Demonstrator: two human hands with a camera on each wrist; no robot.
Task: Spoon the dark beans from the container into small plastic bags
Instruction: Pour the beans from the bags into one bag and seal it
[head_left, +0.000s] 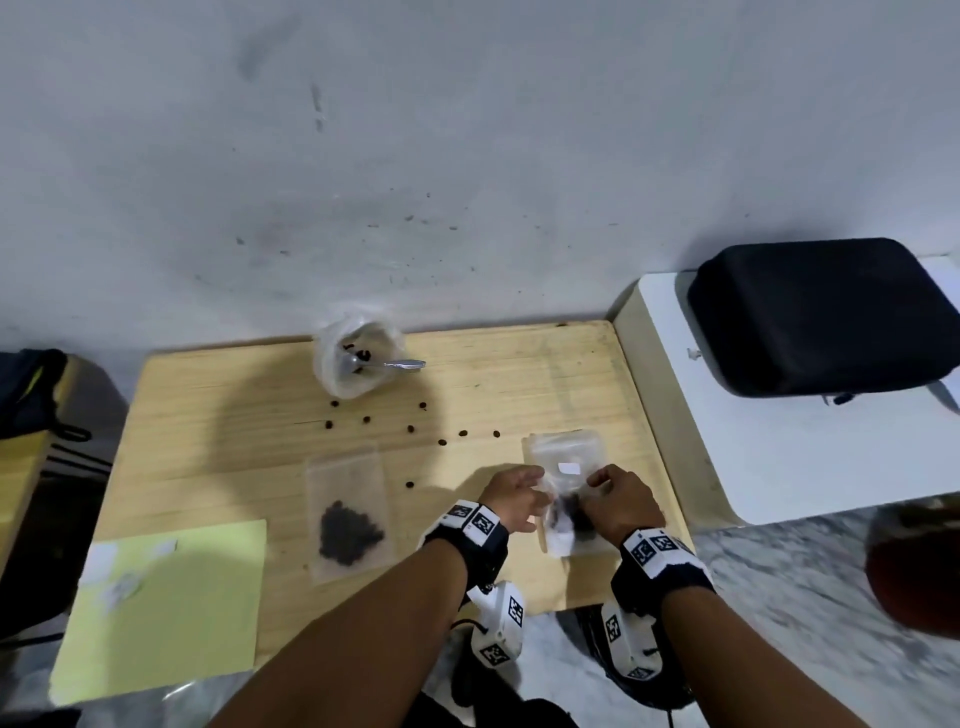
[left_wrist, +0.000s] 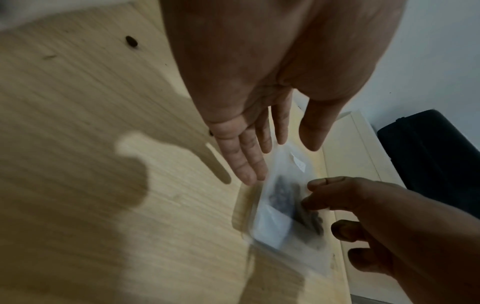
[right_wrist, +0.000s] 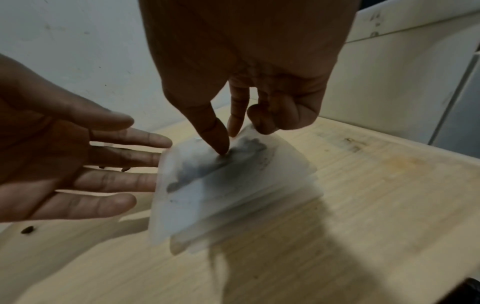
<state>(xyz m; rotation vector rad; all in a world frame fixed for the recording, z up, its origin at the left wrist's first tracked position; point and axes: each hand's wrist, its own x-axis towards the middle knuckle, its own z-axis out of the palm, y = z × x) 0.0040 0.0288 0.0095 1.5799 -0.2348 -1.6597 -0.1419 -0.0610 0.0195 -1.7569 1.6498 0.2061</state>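
A small clear plastic bag (head_left: 563, 519) (left_wrist: 283, 207) (right_wrist: 221, 185) with dark beans in it is lifted a little above the wooden table (head_left: 218, 415) near its front right. My right hand (head_left: 613, 493) (right_wrist: 228, 139) pinches the bag's upper part between thumb and forefinger. My left hand (head_left: 519, 493) (left_wrist: 280, 156) is beside it with straight fingers, the tips at the bag's left edge. At the table's back stands the white plastic-lined container (head_left: 358, 364) with a few beans and a metal spoon (head_left: 395, 365) in it. A filled bag (head_left: 348, 514) lies flat to the left.
A stack of empty bags (head_left: 566, 447) lies just behind my hands. Several loose beans (head_left: 410, 429) are scattered mid-table. A yellow-green sheet (head_left: 161, 608) covers the front left corner. A black case (head_left: 826, 317) sits on a white table (head_left: 779, 467) to the right.
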